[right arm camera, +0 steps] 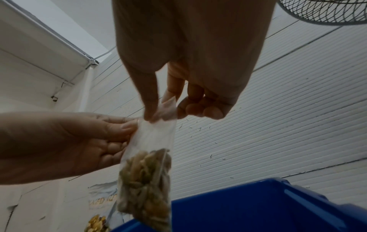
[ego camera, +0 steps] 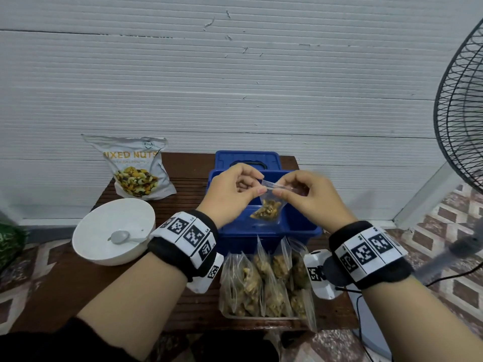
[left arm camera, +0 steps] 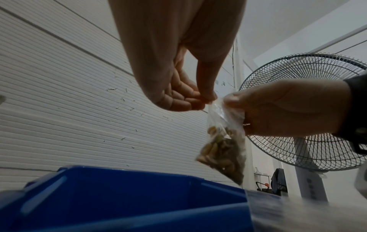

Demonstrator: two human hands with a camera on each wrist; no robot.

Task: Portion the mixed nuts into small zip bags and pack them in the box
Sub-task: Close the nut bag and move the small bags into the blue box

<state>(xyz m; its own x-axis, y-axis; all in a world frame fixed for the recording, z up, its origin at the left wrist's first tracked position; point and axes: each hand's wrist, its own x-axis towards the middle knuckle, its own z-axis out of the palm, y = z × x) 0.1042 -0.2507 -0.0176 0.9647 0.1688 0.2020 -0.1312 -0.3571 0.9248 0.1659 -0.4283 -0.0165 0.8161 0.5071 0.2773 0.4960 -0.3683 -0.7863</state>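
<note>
A small clear zip bag (ego camera: 269,209) holding mixed nuts hangs above the open blue box (ego camera: 300,226). My left hand (ego camera: 257,185) pinches the left end of its zip strip between thumb and forefinger. My right hand (ego camera: 281,188) pinches the strip just beside it. In the left wrist view the bag (left arm camera: 224,150) dangles over the box rim (left arm camera: 127,177), held by the left hand (left arm camera: 206,98) and right hand (left arm camera: 232,100). The right wrist view shows the bag (right arm camera: 147,180) under my right hand (right arm camera: 157,116), with the left hand (right arm camera: 131,125) at its edge.
Several filled zip bags stand in a clear tray (ego camera: 264,286) at the table's front. A white bowl (ego camera: 104,246) with a spoon (ego camera: 120,236) sits on the left, the mixed nuts pouch (ego camera: 136,168) behind it. A standing fan (ego camera: 460,113) is at the right.
</note>
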